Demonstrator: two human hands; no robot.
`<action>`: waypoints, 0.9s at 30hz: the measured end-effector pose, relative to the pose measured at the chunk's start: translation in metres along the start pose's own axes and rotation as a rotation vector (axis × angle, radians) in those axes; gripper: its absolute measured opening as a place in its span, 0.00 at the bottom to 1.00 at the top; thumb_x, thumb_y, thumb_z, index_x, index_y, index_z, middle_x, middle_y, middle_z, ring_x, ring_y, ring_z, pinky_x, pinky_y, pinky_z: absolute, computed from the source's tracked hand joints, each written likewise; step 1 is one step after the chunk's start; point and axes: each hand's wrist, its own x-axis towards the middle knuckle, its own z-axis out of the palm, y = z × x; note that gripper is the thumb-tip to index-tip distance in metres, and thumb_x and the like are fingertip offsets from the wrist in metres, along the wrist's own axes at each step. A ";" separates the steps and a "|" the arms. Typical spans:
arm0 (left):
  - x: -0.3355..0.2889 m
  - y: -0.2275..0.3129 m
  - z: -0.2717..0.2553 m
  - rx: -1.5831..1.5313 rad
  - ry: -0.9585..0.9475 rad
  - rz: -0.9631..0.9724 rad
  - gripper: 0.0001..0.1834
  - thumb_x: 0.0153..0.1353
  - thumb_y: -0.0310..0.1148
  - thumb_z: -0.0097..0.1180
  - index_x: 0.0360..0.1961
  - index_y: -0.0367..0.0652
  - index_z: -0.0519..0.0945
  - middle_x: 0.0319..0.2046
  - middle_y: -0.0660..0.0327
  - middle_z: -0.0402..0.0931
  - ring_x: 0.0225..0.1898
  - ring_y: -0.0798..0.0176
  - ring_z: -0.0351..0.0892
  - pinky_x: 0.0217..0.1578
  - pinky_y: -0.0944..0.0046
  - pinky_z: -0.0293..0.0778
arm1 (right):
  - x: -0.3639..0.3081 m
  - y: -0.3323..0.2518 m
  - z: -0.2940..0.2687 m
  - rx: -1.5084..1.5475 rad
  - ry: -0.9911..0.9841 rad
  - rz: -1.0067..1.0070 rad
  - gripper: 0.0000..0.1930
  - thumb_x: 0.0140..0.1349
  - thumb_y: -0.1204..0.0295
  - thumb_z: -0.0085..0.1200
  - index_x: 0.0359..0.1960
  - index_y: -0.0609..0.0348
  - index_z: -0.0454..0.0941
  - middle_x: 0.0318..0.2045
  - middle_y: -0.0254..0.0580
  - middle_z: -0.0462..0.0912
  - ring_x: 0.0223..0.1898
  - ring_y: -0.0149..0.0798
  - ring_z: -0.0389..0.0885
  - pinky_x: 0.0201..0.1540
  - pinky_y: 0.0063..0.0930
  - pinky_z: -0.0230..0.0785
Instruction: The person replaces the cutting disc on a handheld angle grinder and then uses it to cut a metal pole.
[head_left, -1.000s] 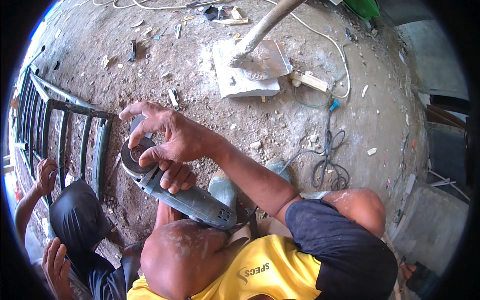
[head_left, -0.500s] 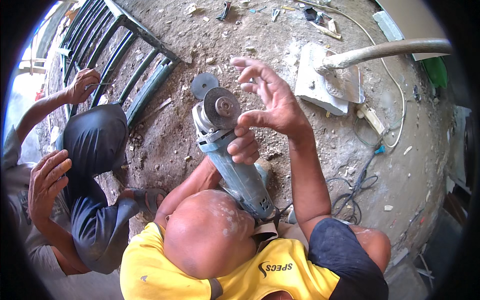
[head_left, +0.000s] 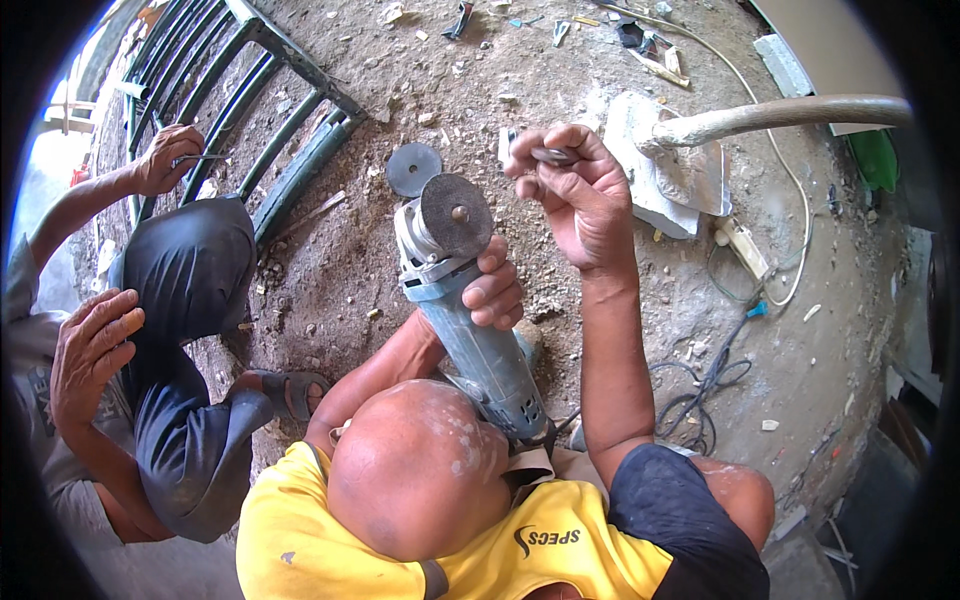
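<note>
The person's left hand (head_left: 495,287) is gripping a grey-blue, long-bodied angle grinder (head_left: 468,340), its fingers curling closely around the casing's right side, just nearer than the dark, round abrasive disc (head_left: 448,203). The grinder's long axis is running from near right to far left, its disc end pointing away from the person and the disc's flat face turning upward. The right hand (head_left: 585,205) is hovering to the right of the disc, thumb and bent fingers pinching a small, rounded, grey metal piece (head_left: 553,156). A flat grey disc with a central hole (head_left: 413,172) is lying on the ground just beyond the grinder. At left, a co-worker's hand (head_left: 163,162) is holding a thin metal tool (head_left: 208,157) near a dark-green barred frame (head_left: 308,168).
</note>
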 end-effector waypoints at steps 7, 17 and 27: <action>-0.003 0.003 -0.012 -0.041 0.010 -0.032 0.16 0.71 0.47 0.47 0.44 0.46 0.73 0.26 0.64 0.75 0.29 0.61 0.78 0.40 0.54 0.75 | -0.009 0.013 -0.003 -0.091 0.044 0.518 0.19 0.65 0.53 0.56 0.35 0.59 0.80 0.24 0.26 0.73 0.23 0.19 0.69 0.20 0.13 0.58; 0.000 0.005 -0.017 -0.057 0.159 -0.044 0.17 0.70 0.42 0.47 0.47 0.39 0.76 0.32 0.59 0.69 0.30 0.60 0.78 0.41 0.54 0.76 | -0.015 -0.011 -0.031 0.085 0.092 0.154 0.11 0.65 0.64 0.61 0.36 0.61 0.78 0.17 0.22 0.68 0.15 0.15 0.59 0.15 0.11 0.53; -0.011 0.007 -0.038 0.121 0.321 -0.011 0.21 0.67 0.46 0.53 0.52 0.42 0.77 0.29 0.63 0.72 0.30 0.62 0.76 0.41 0.54 0.76 | -0.078 0.008 -0.210 -0.577 1.140 0.007 0.12 0.66 0.63 0.60 0.29 0.56 0.76 0.15 0.20 0.64 0.11 0.18 0.57 0.11 0.17 0.47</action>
